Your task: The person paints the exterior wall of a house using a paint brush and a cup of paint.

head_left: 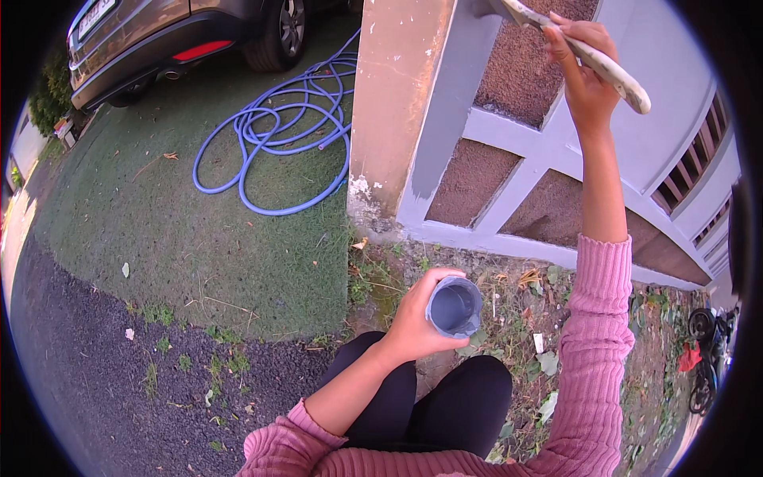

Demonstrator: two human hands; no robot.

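My left hand [419, 316] is wrapped round a small cup [455, 307] with grey-blue paint inside, held above my knees. Up at the top right, my right hand [586, 67] grips the pale, paint-stained handle of a paintbrush [620, 79]. The brush's bristle end lies near the top edge of the view, against the grey-painted band of the wall [457, 119]. Part of the bristles is cut off or blurred. Brown rough panels [474, 179] sit between the wall's grey bands.
A blue hose [274, 211] lies coiled on green turf [159, 238] to the left. Behind it stands a parked car [175, 40]. A peach-coloured pillar face [393, 103] adjoins the grey wall. Leaves and weeds litter the soil [517, 318] at the wall's foot.
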